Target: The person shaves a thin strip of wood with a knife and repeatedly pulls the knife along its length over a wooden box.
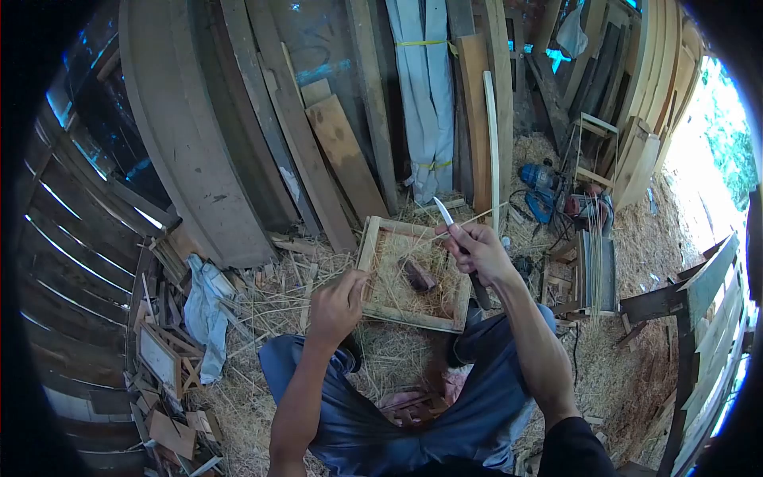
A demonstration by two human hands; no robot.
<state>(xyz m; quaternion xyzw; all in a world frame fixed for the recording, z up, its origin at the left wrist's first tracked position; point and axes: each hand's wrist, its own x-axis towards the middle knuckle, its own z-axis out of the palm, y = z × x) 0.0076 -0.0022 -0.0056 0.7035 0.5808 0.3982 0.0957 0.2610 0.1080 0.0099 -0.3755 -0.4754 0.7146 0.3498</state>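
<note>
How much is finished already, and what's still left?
Loose thin pieces litter the floor, so some cutting looks done. Now the right hand grips a knife beside a thin strip; the left hand is closed. The long strips standing by the tools may be left to do, but I can't tell how many.

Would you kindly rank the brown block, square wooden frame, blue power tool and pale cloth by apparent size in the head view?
Square wooden frame
Pale cloth
Blue power tool
Brown block
</note>
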